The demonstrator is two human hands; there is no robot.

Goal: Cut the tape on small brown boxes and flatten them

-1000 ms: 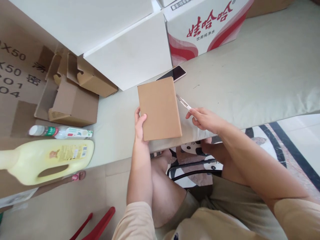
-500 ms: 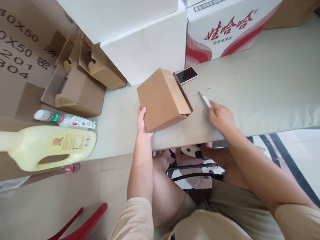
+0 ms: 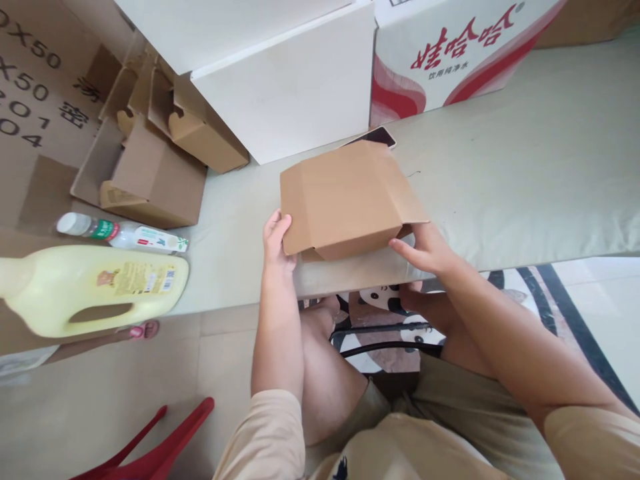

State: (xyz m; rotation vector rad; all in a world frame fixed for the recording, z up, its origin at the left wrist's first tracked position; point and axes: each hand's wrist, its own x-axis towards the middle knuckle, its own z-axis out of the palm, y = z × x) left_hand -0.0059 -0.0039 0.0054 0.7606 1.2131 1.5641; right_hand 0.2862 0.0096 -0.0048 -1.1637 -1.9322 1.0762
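Note:
A brown cardboard box [image 3: 350, 193] lies on the pale cloth-covered bench, its left and right flaps spread outward. At the left flap, my left hand [image 3: 278, 240] grips the edge with the thumb on top. My right hand [image 3: 425, 248] is at the box's near right corner, its fingers partly hidden beneath the right flap and its thumb by the box's side. The small white-handled knife seen earlier does not show. Just behind the box, a phone [image 3: 380, 137] is partly covered by it.
White cartons [image 3: 295, 87] and a red-and-white carton [image 3: 450, 60] stand along the back. At left are opened cardboard boxes [image 3: 165, 167], a plastic bottle [image 3: 127, 235] and a pale yellow jug [image 3: 50, 273]. Something red [image 3: 165, 443] stands on the floor at lower left.
The box has been turned and its flaps now spread out on both sides. My right hand has moved in from the right to the box, and the knife has gone out of sight.

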